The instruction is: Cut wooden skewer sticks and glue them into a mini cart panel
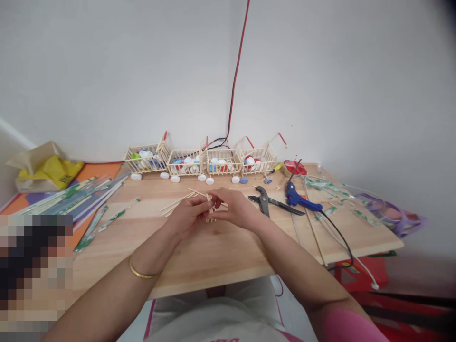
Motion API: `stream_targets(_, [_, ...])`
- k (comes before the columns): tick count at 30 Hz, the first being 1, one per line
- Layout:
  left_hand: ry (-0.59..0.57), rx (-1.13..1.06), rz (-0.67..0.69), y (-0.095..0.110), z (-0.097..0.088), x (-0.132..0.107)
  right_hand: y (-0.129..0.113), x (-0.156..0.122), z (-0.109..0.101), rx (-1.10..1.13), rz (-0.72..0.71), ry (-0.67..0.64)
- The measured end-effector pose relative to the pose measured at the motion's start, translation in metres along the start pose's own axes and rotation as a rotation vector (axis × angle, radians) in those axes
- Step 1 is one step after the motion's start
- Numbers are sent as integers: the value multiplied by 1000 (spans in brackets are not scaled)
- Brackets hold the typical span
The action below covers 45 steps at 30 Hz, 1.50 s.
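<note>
Both hands meet over the middle of the wooden table. My left hand (pixel 188 216), with a gold bangle at the wrist, has its fingers closed on one side of a small frame of wooden sticks (pixel 211 219). From the other side my right hand (pixel 233 209) grips the same frame, thumb and fingertips bent round it. The fingers cover much of the frame. Loose sticks (pixel 174 205) lie on the table just beyond my left hand. To the right of my right hand are dark-handled pliers (pixel 264 202) and a blue glue gun (pixel 297 197).
Several miniature stick shopping carts (pixel 185 164) holding bottle caps line the wall. A red container (pixel 295 167) stands at the back right. Chopstick wrappers (pixel 110 218) lie left, near a yellow bag (pixel 59 171). The glue gun's black cord (pixel 340 232) runs over the right edge. Red stools (pixel 366 273) stand below.
</note>
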<state>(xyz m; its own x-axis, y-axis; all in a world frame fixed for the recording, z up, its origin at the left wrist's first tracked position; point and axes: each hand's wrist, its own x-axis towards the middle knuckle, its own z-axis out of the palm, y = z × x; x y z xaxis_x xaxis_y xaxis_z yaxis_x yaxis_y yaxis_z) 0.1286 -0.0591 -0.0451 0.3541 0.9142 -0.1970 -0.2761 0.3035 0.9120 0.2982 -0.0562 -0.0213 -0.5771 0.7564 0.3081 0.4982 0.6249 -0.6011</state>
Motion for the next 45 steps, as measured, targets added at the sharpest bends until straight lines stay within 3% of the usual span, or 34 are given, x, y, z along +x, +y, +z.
stream_targets(8, [-3, 5, -56, -2, -5, 4, 10, 0, 6, -95, -36, -4])
stream_targets(14, [-2, 33, -39, -6, -6, 6, 20, -1, 11, -39, -15, 58])
stream_targets(26, [33, -31, -24, -11, -5, 7, 14, -5, 8, 151, -27, 35])
stream_targets(34, [53, 96, 68, -10, -4, 7, 22, -4, 5, 209, 76, 282])
stream_targets(39, [49, 51, 42, -9, -2, 6, 19, -4, 7, 238, 71, 244])
stream_targets(45, [83, -76, -31, -4, -1, 5, 14, -6, 9, 263, -46, 89])
